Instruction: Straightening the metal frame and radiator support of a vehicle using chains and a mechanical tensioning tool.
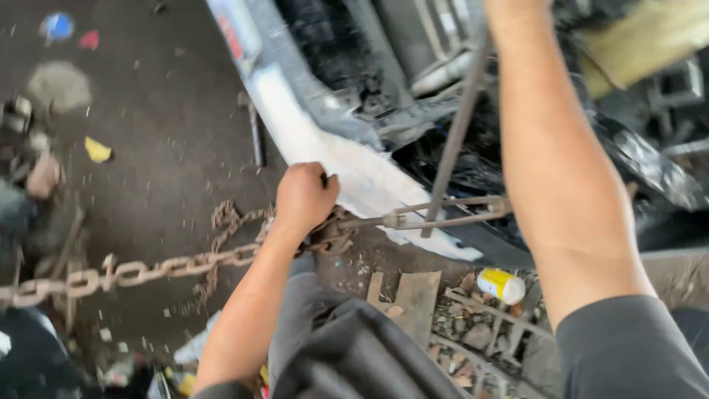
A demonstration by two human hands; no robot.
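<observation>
I see my left hand [304,196] fisted tight on the rusty chain [140,272] trailing toward 8 o'clock; my right hand runs out of frame at 12 o'clock, grip unknowable.

Yellow-white can [501,285] on rubble, rusty plate [408,295] beside it. Yellow scrap [97,151], blue lid [57,26], red bit [89,39] on dirty floor [162,125], upper left. Yellow cloth [642,41] top right.

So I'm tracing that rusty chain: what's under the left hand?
The left hand covers the rusty metal chain where it meets the thin metal rods; the joint itself is hidden. Dark littered ground lies below.
</observation>
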